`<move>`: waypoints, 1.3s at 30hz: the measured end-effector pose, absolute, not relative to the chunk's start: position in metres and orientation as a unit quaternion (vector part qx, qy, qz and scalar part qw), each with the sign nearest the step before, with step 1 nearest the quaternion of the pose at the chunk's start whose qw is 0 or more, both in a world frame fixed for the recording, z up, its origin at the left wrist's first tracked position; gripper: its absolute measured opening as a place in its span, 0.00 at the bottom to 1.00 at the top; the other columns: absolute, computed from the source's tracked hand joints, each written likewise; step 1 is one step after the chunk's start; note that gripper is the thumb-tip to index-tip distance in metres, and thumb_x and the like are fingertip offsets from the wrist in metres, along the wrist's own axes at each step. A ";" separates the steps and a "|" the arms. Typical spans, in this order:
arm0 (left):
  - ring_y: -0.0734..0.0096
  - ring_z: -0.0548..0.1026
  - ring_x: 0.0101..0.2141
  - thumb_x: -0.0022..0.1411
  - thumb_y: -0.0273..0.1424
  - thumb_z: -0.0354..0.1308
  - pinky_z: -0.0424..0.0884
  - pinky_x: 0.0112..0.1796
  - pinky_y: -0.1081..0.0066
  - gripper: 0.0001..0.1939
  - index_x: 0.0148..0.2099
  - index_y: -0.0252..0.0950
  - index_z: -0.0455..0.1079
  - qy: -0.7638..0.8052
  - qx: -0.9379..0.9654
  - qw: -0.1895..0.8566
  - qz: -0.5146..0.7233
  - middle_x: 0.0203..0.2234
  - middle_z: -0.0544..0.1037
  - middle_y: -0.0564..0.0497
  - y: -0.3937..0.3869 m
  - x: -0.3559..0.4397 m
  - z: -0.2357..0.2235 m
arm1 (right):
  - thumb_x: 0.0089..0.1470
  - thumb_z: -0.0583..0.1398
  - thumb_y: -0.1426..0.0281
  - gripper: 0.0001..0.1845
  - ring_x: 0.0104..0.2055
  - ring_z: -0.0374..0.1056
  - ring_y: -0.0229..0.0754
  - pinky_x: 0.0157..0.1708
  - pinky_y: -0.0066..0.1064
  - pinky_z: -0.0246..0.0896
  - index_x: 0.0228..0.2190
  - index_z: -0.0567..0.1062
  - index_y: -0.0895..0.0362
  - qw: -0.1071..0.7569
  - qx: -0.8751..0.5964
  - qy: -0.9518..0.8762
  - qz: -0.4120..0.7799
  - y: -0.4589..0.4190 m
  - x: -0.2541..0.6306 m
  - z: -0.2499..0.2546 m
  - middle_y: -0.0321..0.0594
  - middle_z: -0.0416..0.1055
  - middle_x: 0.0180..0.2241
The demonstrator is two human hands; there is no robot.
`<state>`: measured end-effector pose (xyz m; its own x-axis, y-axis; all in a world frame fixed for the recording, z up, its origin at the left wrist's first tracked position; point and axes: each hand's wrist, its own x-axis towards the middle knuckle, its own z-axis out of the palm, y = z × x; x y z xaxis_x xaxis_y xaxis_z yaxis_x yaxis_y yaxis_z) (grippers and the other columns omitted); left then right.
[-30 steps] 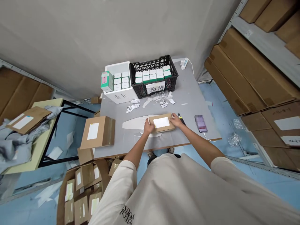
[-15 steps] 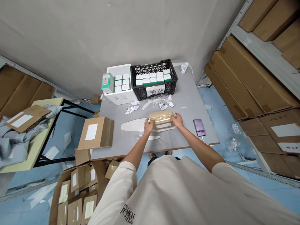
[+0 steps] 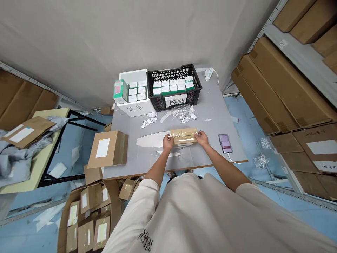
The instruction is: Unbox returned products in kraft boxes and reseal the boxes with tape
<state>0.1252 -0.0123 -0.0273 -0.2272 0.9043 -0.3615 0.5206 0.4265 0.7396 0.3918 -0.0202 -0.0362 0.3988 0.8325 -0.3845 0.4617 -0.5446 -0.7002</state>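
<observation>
A small cardboard box (image 3: 183, 133) with shiny clear tape across it lies between my two hands, over the front middle of the grey table (image 3: 147, 161). My left hand (image 3: 167, 142) is closed on its left end. At the opposite end, my right hand (image 3: 202, 138) grips the right edge. A white strip, partly seen, shows on the side of the box facing me. Under and left of it lies a flat pale sheet (image 3: 150, 140). Crumpled paper scraps (image 3: 184, 118) and clear plastic wrap (image 3: 179, 110) sit just behind the box.
A white foam bin (image 3: 137, 109) and a black crate (image 3: 195, 95), both holding small white-green boxes, stand at the back. A larger carton (image 3: 107, 149) is on the left. A phone (image 3: 225, 143) with a cable lies right. Cardboard boxes (image 3: 279, 84) fill the right shelf.
The small box has tipped in my hands, so its taped top looks flatter and its near side shows less. Both hands have shifted slightly while keeping their grip.
</observation>
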 end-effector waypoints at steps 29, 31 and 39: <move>0.62 0.76 0.48 0.54 0.26 0.64 0.72 0.50 0.63 0.38 0.67 0.37 0.60 0.704 0.475 0.429 0.308 0.47 0.75 0.45 -0.049 0.126 -0.049 | 0.50 0.63 0.58 0.28 0.44 0.74 0.48 0.50 0.41 0.70 0.52 0.73 0.53 0.358 -0.722 -0.388 0.447 -0.060 0.389 -0.055 0.42 0.75 0.42; 0.60 0.75 0.50 0.56 0.29 0.63 0.72 0.51 0.61 0.36 0.66 0.36 0.61 0.708 0.488 0.413 0.300 0.47 0.74 0.44 -0.057 0.123 -0.063 | 0.48 0.64 0.59 0.27 0.41 0.74 0.48 0.50 0.43 0.69 0.50 0.74 0.54 0.339 -0.739 -0.405 0.419 -0.067 0.389 -0.070 0.41 0.74 0.38; 0.60 0.75 0.51 0.56 0.30 0.64 0.74 0.51 0.60 0.39 0.69 0.37 0.56 0.673 0.460 0.481 0.324 0.52 0.72 0.42 -0.050 0.114 -0.079 | 0.43 0.65 0.64 0.37 0.50 0.74 0.50 0.54 0.45 0.69 0.57 0.71 0.53 0.363 -0.726 -0.423 0.402 -0.061 0.393 -0.090 0.48 0.72 0.55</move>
<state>0.1140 -0.0500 -0.0787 -0.1142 0.9304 -0.3484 0.3084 0.3666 0.8778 0.3935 -0.0608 -0.0904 0.3185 0.9065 -0.2770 0.3215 -0.3782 -0.8681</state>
